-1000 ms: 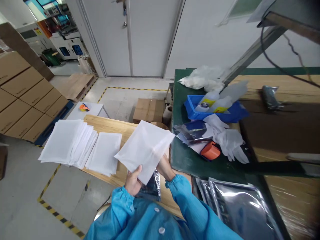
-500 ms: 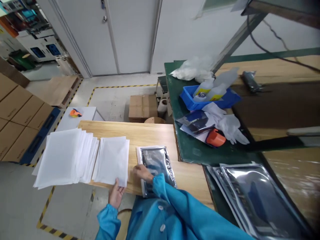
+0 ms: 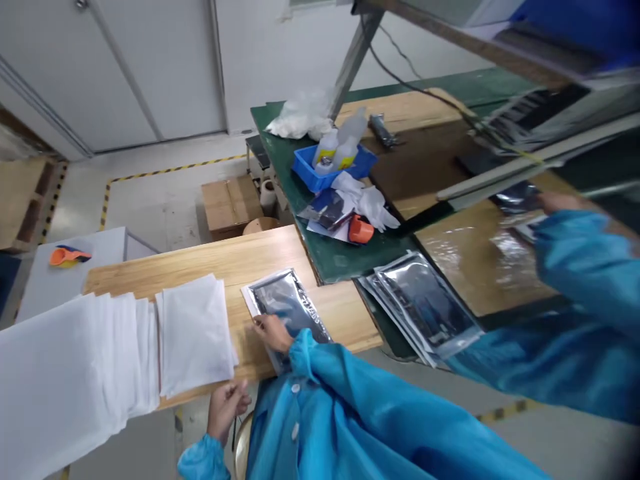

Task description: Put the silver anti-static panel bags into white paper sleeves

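My left hand (image 3: 227, 408) hangs just off the table's front edge, fingers loosely bent, with nothing visible in it. Closest to it is a small stack of white sheets or sleeves (image 3: 195, 333), and it does not touch them. My right hand (image 3: 274, 331) lies over the left side of a dark flat panel in a clear plastic bag (image 3: 300, 300). Its fingers are curled together at the bag's edge; whatever they pinch is hidden. My sleeve covers the bag's lower part.
Larger white sheets (image 3: 65, 373) overlap at the left. More bagged panels (image 3: 425, 300) lie on the green bench (image 3: 340, 263) at right, near a blue bin of bottles (image 3: 305, 175), gloves and an orange tape dispenser (image 3: 360, 230). A co-worker's blue sleeve (image 3: 585, 267) reaches in from the right.
My left hand has come away from the white stack. My right hand has stayed by the bagged panel, its fingers now at the bag's edge. The view has swung right, bringing a co-worker's arm into sight.
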Motion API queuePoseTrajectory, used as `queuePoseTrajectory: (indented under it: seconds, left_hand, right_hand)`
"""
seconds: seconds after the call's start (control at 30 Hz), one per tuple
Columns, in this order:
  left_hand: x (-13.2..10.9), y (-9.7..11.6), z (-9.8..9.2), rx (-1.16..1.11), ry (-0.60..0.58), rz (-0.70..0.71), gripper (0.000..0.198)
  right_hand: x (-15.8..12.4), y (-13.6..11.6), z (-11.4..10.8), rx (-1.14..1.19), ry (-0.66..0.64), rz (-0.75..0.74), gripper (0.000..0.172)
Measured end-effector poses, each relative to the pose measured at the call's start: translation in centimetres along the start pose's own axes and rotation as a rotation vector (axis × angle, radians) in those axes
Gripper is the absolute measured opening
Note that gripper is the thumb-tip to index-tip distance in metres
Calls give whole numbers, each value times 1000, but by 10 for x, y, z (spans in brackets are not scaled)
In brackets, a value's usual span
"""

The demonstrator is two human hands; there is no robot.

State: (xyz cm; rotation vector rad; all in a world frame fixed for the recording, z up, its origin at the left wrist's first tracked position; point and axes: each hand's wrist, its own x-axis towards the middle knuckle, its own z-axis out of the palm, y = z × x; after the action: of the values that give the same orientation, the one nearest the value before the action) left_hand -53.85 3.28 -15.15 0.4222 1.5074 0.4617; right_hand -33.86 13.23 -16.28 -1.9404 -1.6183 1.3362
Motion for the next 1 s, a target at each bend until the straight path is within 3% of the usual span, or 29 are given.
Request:
queuePoseTrajectory:
  seconds: [0.07, 0.13, 0.23, 0.3, 0.43, 0.53, 0.67, 0.87, 1.0]
  left_hand:
    - [15, 5, 28, -55, -8, 92, 29]
    - [35, 13, 60, -122, 79, 156, 26]
    - [65, 25, 100, -155, 112, 164, 28]
    - [77, 33, 112, -153, 64, 158, 29]
    - [84, 50, 108, -151, -3, 191, 34]
    - [83, 61, 103, -184, -2, 213, 39]
    - [79, 66, 110, -223, 20, 237, 39]
    - [64, 71, 123, -264, 81, 298, 33]
    - [53, 71, 128, -278, 94, 283, 26]
  right_hand:
    - [-10, 36, -39, 21, 182, 91, 19]
    - [-18, 68, -68, 48, 321, 196, 19]
    - [-21, 97, -86, 141, 383, 321, 21]
    - [-16, 104, -88, 240, 385, 366, 29]
    - [-9, 105, -94, 476, 319, 370, 29]
    - [-11, 103, -103, 622, 246, 342, 31]
    - [-14, 97, -113, 735, 179, 296, 39]
    - [-11, 91, -130, 710, 111, 186, 51]
    - [-13, 101, -135, 596, 155, 187, 42]
